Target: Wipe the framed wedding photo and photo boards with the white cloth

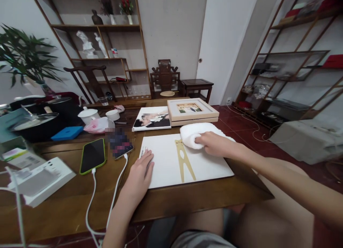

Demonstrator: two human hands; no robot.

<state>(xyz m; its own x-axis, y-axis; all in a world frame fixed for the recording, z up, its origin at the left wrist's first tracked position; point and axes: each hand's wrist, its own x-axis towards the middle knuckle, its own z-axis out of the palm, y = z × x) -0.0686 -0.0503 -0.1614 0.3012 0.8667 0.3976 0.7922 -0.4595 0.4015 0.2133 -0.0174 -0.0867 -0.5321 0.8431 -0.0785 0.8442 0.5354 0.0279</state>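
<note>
A white rectangular panel (pixel 162 162), perhaps the back of a picture, lies flat on the wooden table. Fixed to its face is a tan A-shaped stand piece (pixel 180 148) with two splayed legs. My left hand (pixel 141 167) rests on the panel's left edge with its fingers stretched out, holding nothing. Bunched on the panel's upper right part is a white towel (pixel 191 134). Fingers of my right hand (pixel 214 142) are closed on the towel and press into its folds. The towel covers the panel's far right area.
Beyond the panel lie a photo print (pixel 152 119) and stacked pale wood frames (pixel 193 112). To the left are a green-cased phone (pixel 93 156) and a second phone (pixel 120 144), both on white cables. Farther left stand an open white box (pixel 50 183), a blue block (pixel 66 133) and dark pots (pixel 37 126).
</note>
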